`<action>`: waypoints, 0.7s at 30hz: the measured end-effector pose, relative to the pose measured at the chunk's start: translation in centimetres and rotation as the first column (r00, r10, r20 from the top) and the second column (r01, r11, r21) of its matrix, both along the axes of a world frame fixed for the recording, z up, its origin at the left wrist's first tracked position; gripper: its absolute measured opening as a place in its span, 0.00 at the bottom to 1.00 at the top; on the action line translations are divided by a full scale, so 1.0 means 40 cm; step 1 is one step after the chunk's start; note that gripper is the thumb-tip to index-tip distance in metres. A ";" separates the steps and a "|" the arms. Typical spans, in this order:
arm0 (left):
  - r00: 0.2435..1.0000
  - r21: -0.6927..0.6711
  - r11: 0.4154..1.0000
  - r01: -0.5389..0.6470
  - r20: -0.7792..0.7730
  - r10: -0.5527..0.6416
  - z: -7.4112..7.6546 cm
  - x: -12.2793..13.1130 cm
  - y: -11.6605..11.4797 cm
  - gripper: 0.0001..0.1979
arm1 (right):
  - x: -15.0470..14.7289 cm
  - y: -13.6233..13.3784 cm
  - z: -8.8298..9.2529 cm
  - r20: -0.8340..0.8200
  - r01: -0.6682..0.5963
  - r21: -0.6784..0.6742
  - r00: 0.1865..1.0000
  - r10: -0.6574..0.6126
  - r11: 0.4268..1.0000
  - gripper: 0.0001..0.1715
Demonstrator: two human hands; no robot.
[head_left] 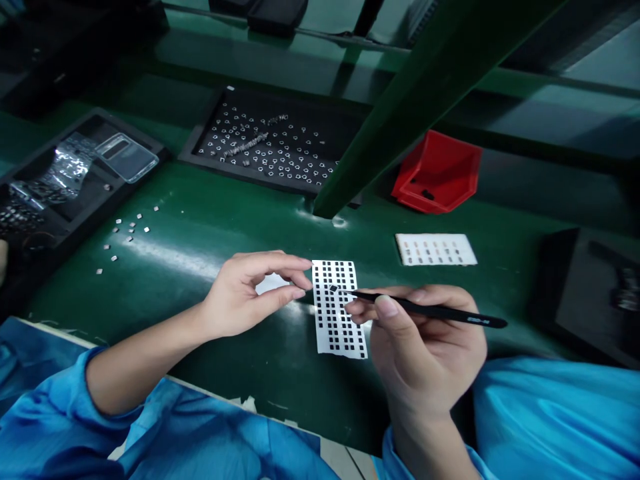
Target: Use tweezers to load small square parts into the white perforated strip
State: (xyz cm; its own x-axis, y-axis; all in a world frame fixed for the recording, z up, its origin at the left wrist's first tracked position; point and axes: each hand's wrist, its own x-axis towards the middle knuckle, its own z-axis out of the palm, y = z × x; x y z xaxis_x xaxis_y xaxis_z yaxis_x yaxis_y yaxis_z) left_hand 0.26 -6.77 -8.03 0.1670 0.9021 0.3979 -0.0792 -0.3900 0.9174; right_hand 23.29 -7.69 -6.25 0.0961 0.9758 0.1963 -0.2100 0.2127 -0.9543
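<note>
In the head view, a white sheet (341,343) with rows of small black squares lies on the green tabletop. Black tweezers (440,311) are gripped by my right hand (425,347), thumb on top and fingers curled beneath. Their tips point left over the upper part of the sheet. A small black square piece (333,289) sits at the tips, tilted against the rows. My left hand (250,290) is beside the sheet's left edge, thumb and fingers apart with nothing between them. Whether its fingertips touch the sheet I cannot tell.
Several small metal pieces (131,231) lie scattered at left, near a dark tray (150,143) with plastic bags. Behind stand a black tray (195,143) of small parts and a red bin (445,177). A green post (380,127) slants across. A white block (435,243) lies right.
</note>
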 end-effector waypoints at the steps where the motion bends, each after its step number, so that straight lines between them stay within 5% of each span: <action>1: 1.000 -0.031 1.000 0.002 0.006 -0.002 0.003 0.001 -0.002 0.21 | 0.000 -0.001 0.000 0.005 0.007 -0.001 1.000 -0.007 1.000 0.15; 13: 0.999 -0.078 0.996 -0.054 -0.012 0.053 0.010 0.013 -0.004 0.18 | -0.001 -0.004 -0.001 0.027 0.025 -0.009 0.999 -0.025 1.000 0.16; 21: 0.993 -0.286 0.958 0.027 0.115 0.006 0.001 0.023 -0.005 0.14 | -0.005 -0.003 -0.003 0.050 0.032 -0.019 0.998 -0.031 0.999 0.16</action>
